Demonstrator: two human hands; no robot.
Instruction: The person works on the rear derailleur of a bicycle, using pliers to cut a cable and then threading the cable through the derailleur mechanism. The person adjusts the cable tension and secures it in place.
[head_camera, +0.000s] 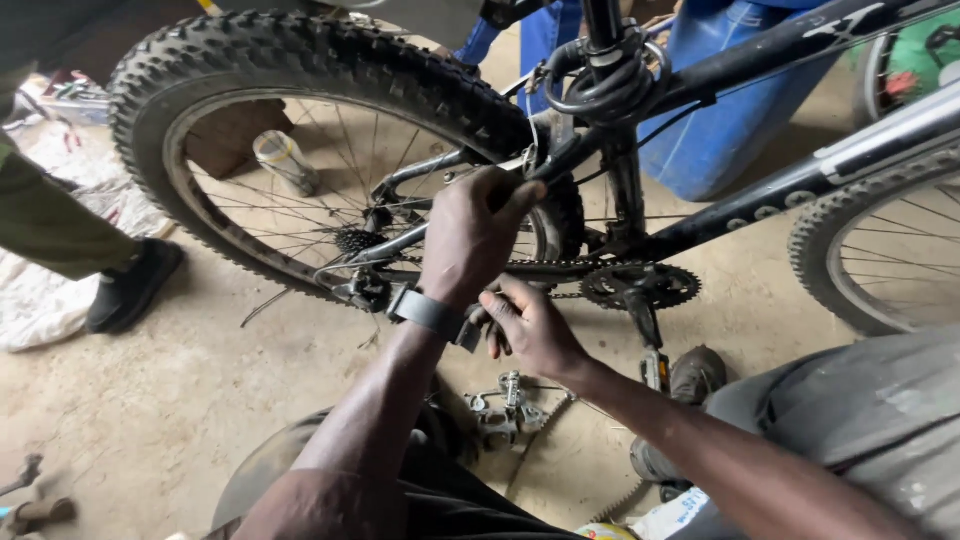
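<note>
A rough bicycle repair workshop. A bike (640, 190) stands on a dusty dirt floor (200, 380), with loose parts (505, 410) and a chain (545, 445) scattered about. A blue drum (730, 120) stands behind.

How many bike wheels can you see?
3. The big rear wheel stands upper left, behind the left hand. Another wheel is cut off at the right edge. A sliver of a third shows top right. Others may be hidden.

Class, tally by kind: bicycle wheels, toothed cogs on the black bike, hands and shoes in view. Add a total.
Bicycle wheels: 3
Toothed cogs: 2
Hands: 2
Shoes: 2
Total: 9
</note>
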